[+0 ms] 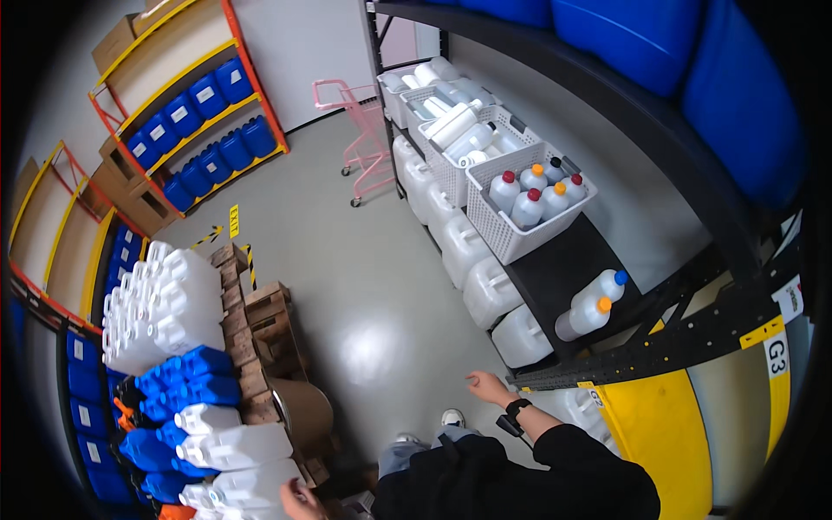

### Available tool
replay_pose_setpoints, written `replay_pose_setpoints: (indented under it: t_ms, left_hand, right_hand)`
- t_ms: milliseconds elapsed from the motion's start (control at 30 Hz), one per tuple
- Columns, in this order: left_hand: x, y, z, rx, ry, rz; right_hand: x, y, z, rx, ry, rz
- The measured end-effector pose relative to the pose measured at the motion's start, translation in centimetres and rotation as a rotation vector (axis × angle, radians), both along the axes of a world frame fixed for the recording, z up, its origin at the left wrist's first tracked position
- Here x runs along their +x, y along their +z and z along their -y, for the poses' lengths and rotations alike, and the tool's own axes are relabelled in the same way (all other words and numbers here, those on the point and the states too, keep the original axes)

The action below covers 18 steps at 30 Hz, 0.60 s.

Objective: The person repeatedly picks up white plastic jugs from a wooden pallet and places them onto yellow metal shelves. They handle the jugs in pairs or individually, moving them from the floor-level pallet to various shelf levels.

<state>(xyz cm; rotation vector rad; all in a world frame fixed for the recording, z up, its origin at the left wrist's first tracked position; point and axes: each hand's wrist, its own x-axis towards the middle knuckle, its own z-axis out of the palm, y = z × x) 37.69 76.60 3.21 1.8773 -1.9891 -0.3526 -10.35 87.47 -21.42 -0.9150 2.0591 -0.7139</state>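
Note:
My right hand (490, 387) hangs over the floor beside the near end of the right-hand shelf (563, 290), its fingers loosely bent and nothing in them. A dark watch is strapped round that wrist. At the lower edge, my left hand (300, 501) is near the white jerrycans (247, 446) on the left, partly cut off by the picture's edge; its fingers look loosely apart and I see nothing held. Two clear bottles, one with an orange cap (591, 317) and one with a blue cap (611, 284), are on the shelf's near end.
A white basket (529, 238) holds several bottles with red, orange and black caps; more baskets stand behind it. Large white jugs (491, 290) line the level below. Left are wooden pallets (247, 360) and blue jerrycans (204, 390). A pink cart (364, 143) stands farther off.

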Motion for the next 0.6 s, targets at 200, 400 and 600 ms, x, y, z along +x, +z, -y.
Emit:
replay_pose_setpoints:
  t_ms: [200, 400, 600]
  left_hand:
    - [-9.9, -7.9, 12.9, 0.107, -0.461, -0.195]
    - [-23.2, -9.8, 26.7, 0.155, -0.872, -0.131]
    - [-41.3, -5.1, 34.3, 0.189, -1.355, -0.113]
  right_hand:
    - [-3.4, 1.1, 3.7, -0.018, -0.109, 0.002]
    - [-6.5, 3.9, 4.2, -0.071, -0.446, -0.108]
    - [-7.9, 16.2, 5.0, -0.114, -0.811, -0.279]
